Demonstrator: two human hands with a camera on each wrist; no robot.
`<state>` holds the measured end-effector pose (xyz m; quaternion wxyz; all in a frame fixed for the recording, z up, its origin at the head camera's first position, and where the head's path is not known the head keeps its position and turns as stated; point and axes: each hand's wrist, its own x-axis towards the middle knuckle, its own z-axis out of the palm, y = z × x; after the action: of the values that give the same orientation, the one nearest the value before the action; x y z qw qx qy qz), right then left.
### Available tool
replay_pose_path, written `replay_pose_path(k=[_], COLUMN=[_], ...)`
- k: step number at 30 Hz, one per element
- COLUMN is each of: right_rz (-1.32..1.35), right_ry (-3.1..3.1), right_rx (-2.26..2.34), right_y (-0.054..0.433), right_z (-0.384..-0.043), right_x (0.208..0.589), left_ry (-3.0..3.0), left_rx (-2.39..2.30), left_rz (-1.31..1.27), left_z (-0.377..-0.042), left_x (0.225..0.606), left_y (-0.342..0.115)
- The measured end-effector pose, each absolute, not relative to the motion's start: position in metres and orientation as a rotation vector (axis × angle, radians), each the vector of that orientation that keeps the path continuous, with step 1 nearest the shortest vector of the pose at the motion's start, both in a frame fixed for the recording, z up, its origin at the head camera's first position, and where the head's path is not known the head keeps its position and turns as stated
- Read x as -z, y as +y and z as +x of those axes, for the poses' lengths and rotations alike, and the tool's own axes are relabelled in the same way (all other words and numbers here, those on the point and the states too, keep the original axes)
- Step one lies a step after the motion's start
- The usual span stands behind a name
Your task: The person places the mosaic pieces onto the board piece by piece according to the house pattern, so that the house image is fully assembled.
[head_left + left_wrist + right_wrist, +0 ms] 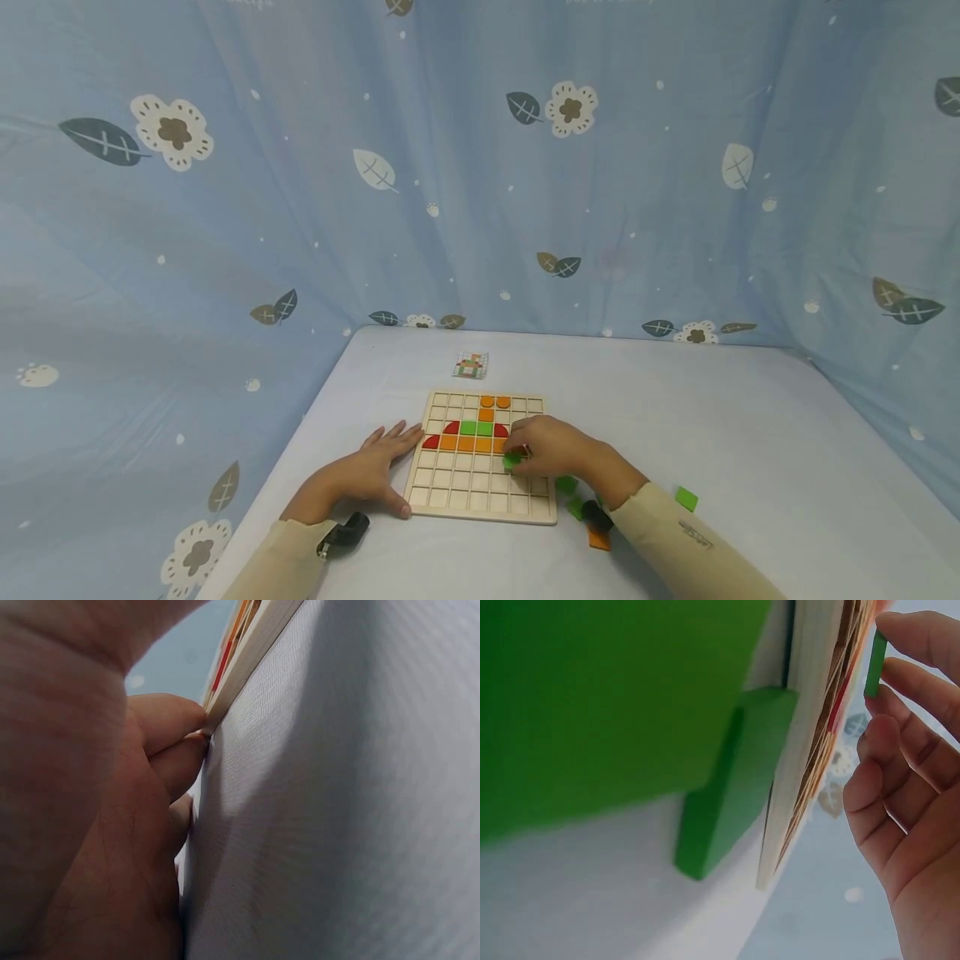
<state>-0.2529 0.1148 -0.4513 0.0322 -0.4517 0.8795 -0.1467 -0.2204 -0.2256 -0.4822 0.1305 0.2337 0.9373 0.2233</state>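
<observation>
Possibly the main danger is that the right hand [551, 450] knocks the orange tiles [466, 443] or the red piece [431, 442] out of place, because its fingertips work very near the right end of this row. The green tile [512, 461] could also come down crooked across a thin divider, if it is let go while tilted. If the left hand [371, 475] pushes unevenly, the board [459, 480] may slide on the tabletop [675, 400]; this hand lies with fingers spread, touching the left edge. As for the position, the green tile is pinched between thumb and fingers of the right hand, at its left end, just below and right of the middle of the head view, over the board. Whether it touches the board, I cannot tell.
</observation>
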Motion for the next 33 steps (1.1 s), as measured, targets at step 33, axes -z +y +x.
replay_pose_path(k=[33], right_rz=[-1.348], right_ry=[2.699], right_rx=[0.280], right_y=[0.092], right_z=[-0.258], right_x=[0.452], left_ry=[2.715], left_rx=[-0.659], left_rz=[0.737], left_z=[-0.222], left_x=[0.485], left_y=[-0.228])
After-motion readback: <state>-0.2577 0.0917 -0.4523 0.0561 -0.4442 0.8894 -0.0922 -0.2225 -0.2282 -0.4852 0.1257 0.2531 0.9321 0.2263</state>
